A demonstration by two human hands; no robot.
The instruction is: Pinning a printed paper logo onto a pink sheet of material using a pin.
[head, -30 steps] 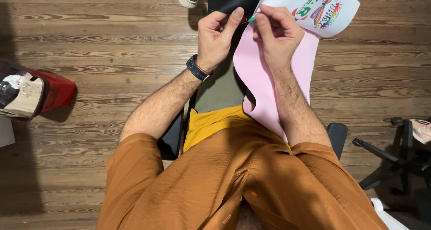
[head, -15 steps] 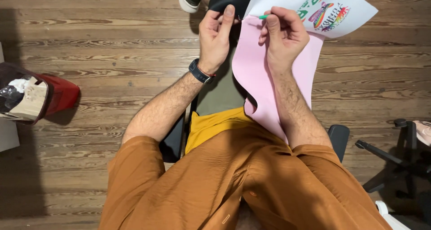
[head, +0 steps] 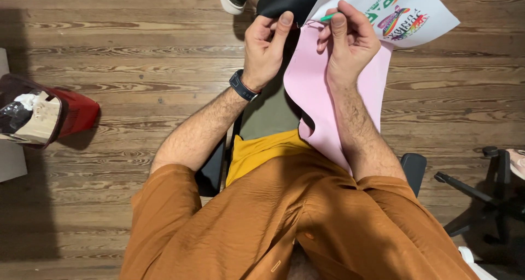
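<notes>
Wooden floor below. Left hand (head: 266, 49) pinches black sheet (head: 287, 1); right hand (head: 350, 39) grips green pin (head: 327, 18) over pink sheet (head: 322, 94). Risk: the loose layers may slip, misaligning the pin.

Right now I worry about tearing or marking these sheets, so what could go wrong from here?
The pink sheet hangs bent over the lap, so it may crease. The green pen in the right hand lies against the printed white sheet and could mark it. The left hand pinches the black sheet at one edge, so it might slip.
</notes>
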